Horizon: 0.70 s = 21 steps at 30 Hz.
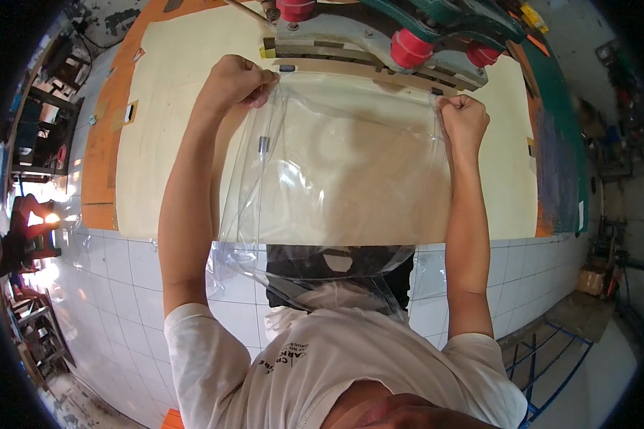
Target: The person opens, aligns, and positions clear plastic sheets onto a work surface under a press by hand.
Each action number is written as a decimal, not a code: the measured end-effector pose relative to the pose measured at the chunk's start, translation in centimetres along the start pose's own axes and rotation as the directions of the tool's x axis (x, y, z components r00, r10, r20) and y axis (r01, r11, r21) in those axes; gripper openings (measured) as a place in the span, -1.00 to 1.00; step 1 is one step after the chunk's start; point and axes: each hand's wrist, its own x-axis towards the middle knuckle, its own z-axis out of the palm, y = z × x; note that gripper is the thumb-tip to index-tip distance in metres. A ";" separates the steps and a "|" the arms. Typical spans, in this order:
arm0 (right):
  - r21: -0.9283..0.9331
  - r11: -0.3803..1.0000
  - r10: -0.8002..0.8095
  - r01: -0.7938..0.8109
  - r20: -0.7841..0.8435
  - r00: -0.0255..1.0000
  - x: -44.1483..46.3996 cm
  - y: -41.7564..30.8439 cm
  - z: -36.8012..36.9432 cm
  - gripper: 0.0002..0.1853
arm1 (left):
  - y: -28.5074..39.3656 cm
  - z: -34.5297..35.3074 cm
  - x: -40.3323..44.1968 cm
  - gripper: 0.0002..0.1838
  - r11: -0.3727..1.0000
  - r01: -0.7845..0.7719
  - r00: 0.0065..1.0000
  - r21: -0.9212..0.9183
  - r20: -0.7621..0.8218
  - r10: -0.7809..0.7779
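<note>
A clear plastic sheet (350, 171) is stretched between my two hands over the cream-covered table, and its near end hangs over the front edge toward my lap. My left hand (242, 82) pinches the sheet's far left corner, beside a small dark stop. At the far right corner my right hand (466, 118) is closed on the same sheet with thumb and fingers together. Just beyond the sheet's far edge lies the metal bar (372, 57) of a green machine (436, 21) with red knobs (412, 48).
The cream sheet (164, 143) covers an orange-brown tabletop (99, 171). More clear plastic (559, 171) lies at the table's right end. A blue metal rack (551, 365) stands on the floor at lower right, and a cardboard box (591, 280) sits beyond it.
</note>
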 end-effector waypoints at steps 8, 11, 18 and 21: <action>-0.018 1.000 0.001 -0.001 -0.001 1.000 -0.1 -0.3 -0.1 -0.80 | -0.7 0.4 0.5 -0.69 1.000 -0.005 0.997 0.001 -0.080 0.005; -0.023 0.999 -0.025 0.024 -0.021 0.999 0.0 0.2 0.2 -0.81 | -0.4 0.5 0.4 -0.68 1.000 0.009 0.996 0.026 -0.089 -0.007; -0.016 1.000 -0.016 0.015 -0.022 1.000 -0.1 -0.1 0.0 -0.72 | 0.1 0.7 -0.1 -0.65 0.997 0.008 0.993 0.076 -0.118 0.001; -0.025 1.000 -0.006 0.005 -0.008 1.000 -0.2 -0.2 -0.1 -0.72 | 0.2 0.8 -0.2 -0.64 0.999 0.000 0.993 0.054 -0.121 0.007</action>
